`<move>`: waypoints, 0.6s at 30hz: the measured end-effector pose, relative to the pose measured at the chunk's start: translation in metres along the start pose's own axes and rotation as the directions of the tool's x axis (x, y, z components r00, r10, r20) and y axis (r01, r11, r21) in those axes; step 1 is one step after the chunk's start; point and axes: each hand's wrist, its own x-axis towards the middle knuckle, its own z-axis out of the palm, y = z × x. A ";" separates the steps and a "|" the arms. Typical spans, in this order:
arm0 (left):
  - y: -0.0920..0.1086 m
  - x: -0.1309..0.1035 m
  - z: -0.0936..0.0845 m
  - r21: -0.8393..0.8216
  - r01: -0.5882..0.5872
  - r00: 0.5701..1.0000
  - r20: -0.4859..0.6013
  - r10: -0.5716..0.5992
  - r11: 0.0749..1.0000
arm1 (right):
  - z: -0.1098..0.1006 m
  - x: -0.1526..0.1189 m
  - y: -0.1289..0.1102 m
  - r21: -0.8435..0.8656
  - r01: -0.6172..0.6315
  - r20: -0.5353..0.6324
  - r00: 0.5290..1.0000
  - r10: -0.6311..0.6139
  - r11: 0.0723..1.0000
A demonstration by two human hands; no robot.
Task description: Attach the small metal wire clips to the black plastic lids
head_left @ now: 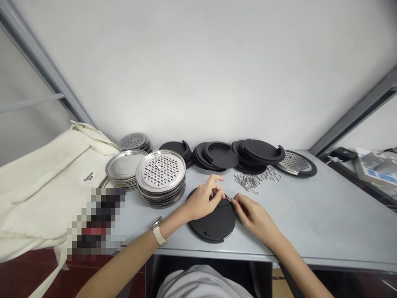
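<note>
A round black disc [212, 223] lies on the grey table near its front edge. My left hand [206, 198] is over the disc's upper part, fingers bent and pinched at its upper right edge; what they hold is too small to name. At that same edge my right hand [252, 215] pinches a small metal clip [230, 198] between thumb and forefinger. Behind the hands, a loose pile of metal clips [247, 181] lies beside some metal rings [271, 174].
Stacked metal grater discs [161, 171] and plain metal discs [125, 165] stand at the left, near a cream bag [49, 186]. Black discs [263, 151] are piled along the wall. A black-rimmed grater [296, 162] lies at the back right of the table [325, 219].
</note>
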 end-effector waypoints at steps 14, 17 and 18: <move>-0.001 -0.001 0.004 0.363 -0.101 0.995 0.024 0.099 0.926 | 0.003 0.004 0.001 -0.062 -0.041 -0.022 0.999 0.040 0.997; -0.001 0.000 0.005 0.430 -0.075 0.997 0.014 0.076 0.900 | 0.003 0.004 0.001 -0.053 -0.026 -0.005 1.000 0.026 0.998; -0.001 0.000 0.005 0.453 -0.073 0.997 0.018 0.072 0.888 | 0.003 0.004 0.001 -0.049 -0.022 0.001 1.000 0.022 0.999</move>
